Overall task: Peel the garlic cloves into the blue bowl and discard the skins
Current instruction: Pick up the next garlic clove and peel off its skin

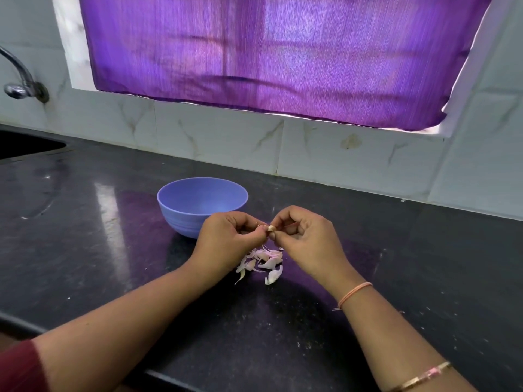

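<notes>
Purple curtain [268,58] glows over a dark, speckled tabletop [113,250], tap [19,80] off at the far left. Both hands meet just in front of the blue bowl [198,205]: the left hand [223,236] and right hand [305,236] each pinch the same small garlic clove [271,228] between curled fingertips, held up off the surface. Directly beneath them lies a loose pile of garlic skins and cloves [263,261]. Whether anything sits inside the bowl, I can't tell.
</notes>
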The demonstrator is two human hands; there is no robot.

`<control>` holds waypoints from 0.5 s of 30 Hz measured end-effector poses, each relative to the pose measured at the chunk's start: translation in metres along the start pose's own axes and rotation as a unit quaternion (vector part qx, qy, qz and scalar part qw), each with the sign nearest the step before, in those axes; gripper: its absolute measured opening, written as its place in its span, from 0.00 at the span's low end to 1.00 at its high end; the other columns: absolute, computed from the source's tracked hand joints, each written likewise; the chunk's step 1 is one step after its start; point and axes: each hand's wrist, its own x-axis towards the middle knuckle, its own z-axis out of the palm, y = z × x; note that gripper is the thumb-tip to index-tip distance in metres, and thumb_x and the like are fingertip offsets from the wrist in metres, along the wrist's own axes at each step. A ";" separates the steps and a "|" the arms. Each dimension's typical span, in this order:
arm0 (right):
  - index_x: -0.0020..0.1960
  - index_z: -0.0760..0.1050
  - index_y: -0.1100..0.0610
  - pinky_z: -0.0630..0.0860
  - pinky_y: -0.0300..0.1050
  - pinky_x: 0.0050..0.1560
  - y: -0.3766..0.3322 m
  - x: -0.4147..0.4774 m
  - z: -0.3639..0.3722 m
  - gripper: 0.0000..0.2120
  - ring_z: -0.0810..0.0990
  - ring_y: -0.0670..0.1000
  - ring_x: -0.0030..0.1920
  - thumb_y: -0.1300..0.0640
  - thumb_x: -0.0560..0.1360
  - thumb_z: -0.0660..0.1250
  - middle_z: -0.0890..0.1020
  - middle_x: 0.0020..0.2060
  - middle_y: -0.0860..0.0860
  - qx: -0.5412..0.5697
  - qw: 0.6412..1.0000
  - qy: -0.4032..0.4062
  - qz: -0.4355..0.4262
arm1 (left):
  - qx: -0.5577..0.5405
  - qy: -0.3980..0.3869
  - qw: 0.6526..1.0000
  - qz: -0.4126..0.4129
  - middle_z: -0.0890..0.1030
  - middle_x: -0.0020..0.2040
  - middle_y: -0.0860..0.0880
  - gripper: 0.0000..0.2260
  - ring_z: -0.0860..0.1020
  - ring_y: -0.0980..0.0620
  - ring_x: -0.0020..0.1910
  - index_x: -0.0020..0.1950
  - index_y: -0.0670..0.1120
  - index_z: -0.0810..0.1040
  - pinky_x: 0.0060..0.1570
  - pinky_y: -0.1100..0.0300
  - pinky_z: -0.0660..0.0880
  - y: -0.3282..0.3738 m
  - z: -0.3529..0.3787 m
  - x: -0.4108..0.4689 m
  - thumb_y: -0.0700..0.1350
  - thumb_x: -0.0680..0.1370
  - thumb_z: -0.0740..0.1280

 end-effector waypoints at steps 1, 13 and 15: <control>0.38 0.76 0.54 0.79 0.38 0.39 -0.001 0.000 0.000 0.10 0.82 0.46 0.35 0.68 0.69 0.71 0.82 0.33 0.49 0.008 1.000 -0.001 -0.001 | -0.002 0.004 1.000 -0.003 0.84 0.33 0.51 0.07 0.82 0.53 0.34 0.37 0.51 0.82 0.39 0.60 0.78 0.000 0.000 0.001 0.40 0.72 0.71; 0.41 0.75 0.57 0.80 0.46 0.42 -0.008 -0.001 -0.003 0.10 0.80 0.47 0.36 0.71 0.71 0.67 0.81 0.40 0.54 0.127 0.992 0.014 -0.018 | 0.037 0.036 0.998 -0.043 0.83 0.31 0.50 0.05 0.82 0.49 0.35 0.37 0.46 0.83 0.38 0.57 0.78 -0.007 -0.001 0.006 0.41 0.72 0.70; 0.41 0.75 0.57 0.80 0.44 0.41 -0.008 0.000 -0.004 0.10 0.79 0.46 0.37 0.71 0.71 0.68 0.82 0.42 0.55 0.138 0.990 0.023 -0.024 | 0.052 0.026 0.997 -0.041 0.83 0.31 0.51 0.05 0.82 0.51 0.34 0.37 0.47 0.82 0.37 0.60 0.78 -0.008 -0.001 0.005 0.42 0.73 0.70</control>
